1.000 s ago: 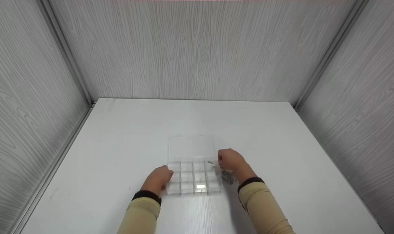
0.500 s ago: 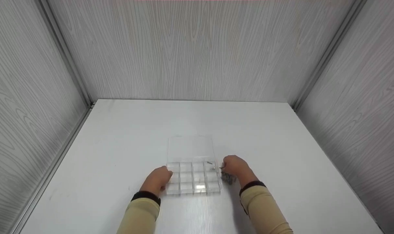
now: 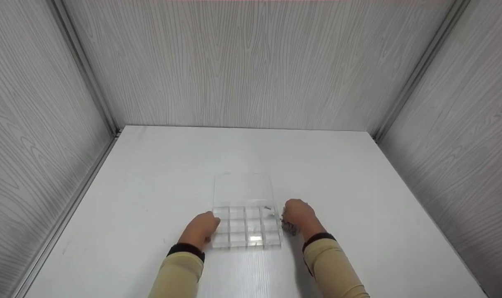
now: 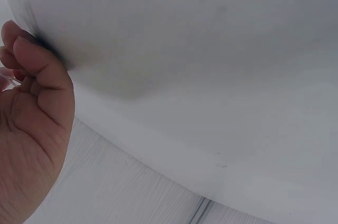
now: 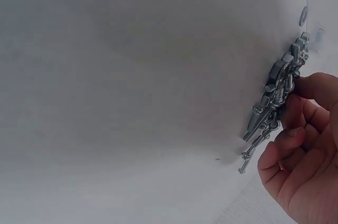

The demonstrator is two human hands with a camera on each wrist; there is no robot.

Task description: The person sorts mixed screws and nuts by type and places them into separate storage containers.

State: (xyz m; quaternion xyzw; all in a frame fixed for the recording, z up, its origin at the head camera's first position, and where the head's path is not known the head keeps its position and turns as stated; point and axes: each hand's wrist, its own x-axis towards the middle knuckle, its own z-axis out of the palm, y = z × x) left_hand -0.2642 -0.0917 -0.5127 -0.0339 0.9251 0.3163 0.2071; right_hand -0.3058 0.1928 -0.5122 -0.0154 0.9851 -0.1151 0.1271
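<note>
A clear plastic compartment box (image 3: 237, 225) lies on the white table with its lid folded back. At its left edge my left hand (image 3: 200, 227) grips the side wall; the left wrist view shows curled fingers (image 4: 39, 63) and only a sliver of the box. In the far right compartment lie a small screw (image 3: 267, 207) and another bit of hardware. Just right of the box, my right hand (image 3: 299, 213) is over a pile of metal screws, nuts and washers (image 5: 277, 94). Its thumb and forefinger touch the pile; whether they pinch a piece is hidden behind the bolts.
A flat washer (image 5: 303, 16) lies at the pile's edge. White table surface (image 3: 172, 165) surrounds the box. Wood-grain panels stand behind (image 3: 242, 62) and on both sides.
My right hand has drawn back from the box's far right compartment, a little towards me and to the right, onto the hardware pile. The left hand and box have stayed put.
</note>
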